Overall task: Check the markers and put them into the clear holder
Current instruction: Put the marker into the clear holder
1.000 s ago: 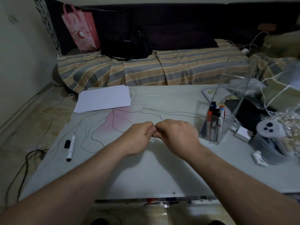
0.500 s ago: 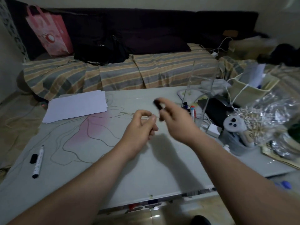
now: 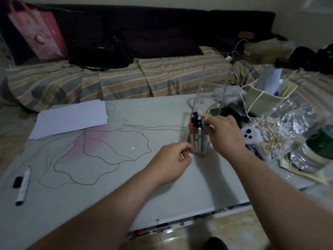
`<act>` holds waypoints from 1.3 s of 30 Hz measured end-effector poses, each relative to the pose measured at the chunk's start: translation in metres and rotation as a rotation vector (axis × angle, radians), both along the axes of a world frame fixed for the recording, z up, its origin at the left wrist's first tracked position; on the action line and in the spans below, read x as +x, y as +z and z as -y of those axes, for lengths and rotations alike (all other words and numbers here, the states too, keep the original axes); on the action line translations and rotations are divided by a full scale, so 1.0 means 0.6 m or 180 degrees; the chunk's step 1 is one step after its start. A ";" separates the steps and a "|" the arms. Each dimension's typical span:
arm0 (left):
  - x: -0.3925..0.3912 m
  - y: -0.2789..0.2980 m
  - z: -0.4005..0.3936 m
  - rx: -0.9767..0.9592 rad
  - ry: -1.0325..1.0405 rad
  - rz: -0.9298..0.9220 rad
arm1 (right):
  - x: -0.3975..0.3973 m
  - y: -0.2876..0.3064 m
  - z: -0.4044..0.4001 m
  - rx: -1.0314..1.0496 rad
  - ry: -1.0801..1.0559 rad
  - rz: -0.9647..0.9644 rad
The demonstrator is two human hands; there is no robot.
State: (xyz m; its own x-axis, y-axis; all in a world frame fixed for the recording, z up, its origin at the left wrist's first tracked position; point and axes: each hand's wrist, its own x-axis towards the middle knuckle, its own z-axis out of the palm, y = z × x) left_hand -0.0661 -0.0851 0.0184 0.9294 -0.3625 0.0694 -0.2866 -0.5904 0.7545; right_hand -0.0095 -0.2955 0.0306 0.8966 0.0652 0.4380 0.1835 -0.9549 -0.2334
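Observation:
The clear holder (image 3: 197,139) stands on the right part of the white table (image 3: 100,186) and holds several markers (image 3: 196,123) with red, blue and black caps. My right hand (image 3: 224,136) is over the holder's right side, its curled fingertips touching the marker tops. Whether it still grips one is hidden. My left hand (image 3: 171,162) rests on the table just left of the holder's base, fingers curled with nothing seen in them. A loose white marker (image 3: 23,184) lies uncapped at the table's left edge, its black cap (image 3: 17,182) beside it.
White paper sheets (image 3: 72,118) lie at the back left. Right of the holder are a white game controller (image 3: 251,138), a plastic bag of small sticks (image 3: 272,130) and a cream bag (image 3: 266,100). A striped sofa (image 3: 126,80) runs behind the table.
My hands were together over the table's middle. My right hand then carried a black-capped marker to the holder and now sits at its top. My left hand followed to the holder's base.

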 end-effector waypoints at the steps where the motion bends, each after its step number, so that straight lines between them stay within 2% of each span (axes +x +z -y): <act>1: 0.001 0.000 -0.001 0.0014 0.0009 0.0027 | 0.001 -0.005 0.002 -0.0110 -0.0066 -0.0135; 4: 0.002 0.004 -0.011 0.0050 0.0067 0.0058 | -0.005 0.005 -0.007 -0.0130 -0.0202 -0.0345; 6: 0.001 0.010 -0.027 0.0092 0.0090 0.0092 | -0.016 0.024 -0.025 0.0068 -0.0187 -0.0128; 8: 0.003 0.015 -0.055 0.0154 0.0163 0.0122 | -0.027 0.039 -0.056 0.0221 -0.0016 0.0140; 10: 0.012 0.018 -0.097 0.0251 0.0365 0.0174 | -0.036 0.039 -0.103 0.0261 0.0356 0.0071; 14: 0.030 0.006 -0.219 0.0577 0.1165 0.0314 | -0.063 -0.007 -0.213 0.0177 0.1326 -0.0914; 17: 0.019 -0.013 -0.355 0.0883 0.2012 0.0277 | -0.085 -0.044 -0.287 -0.0089 0.1673 -0.1402; 21: -0.027 -0.061 -0.537 0.1676 0.3180 -0.0311 | -0.101 -0.063 -0.359 -0.0257 0.1994 -0.1630; 24: -0.068 -0.093 -0.600 0.1934 0.3530 -0.0574 | -0.108 -0.073 -0.387 -0.0386 0.2080 -0.1703; 27: -0.085 -0.118 -0.608 0.1578 0.3385 -0.0465 | -0.108 -0.080 -0.405 -0.0368 0.2108 -0.1742; 32: -0.068 -0.124 -0.537 0.1310 0.2628 -0.0265 | -0.106 -0.092 -0.422 -0.0386 0.2084 -0.1901; 39: -0.052 -0.134 -0.337 0.1632 0.1237 0.0305 | -0.102 -0.106 -0.415 -0.0099 0.1780 -0.2030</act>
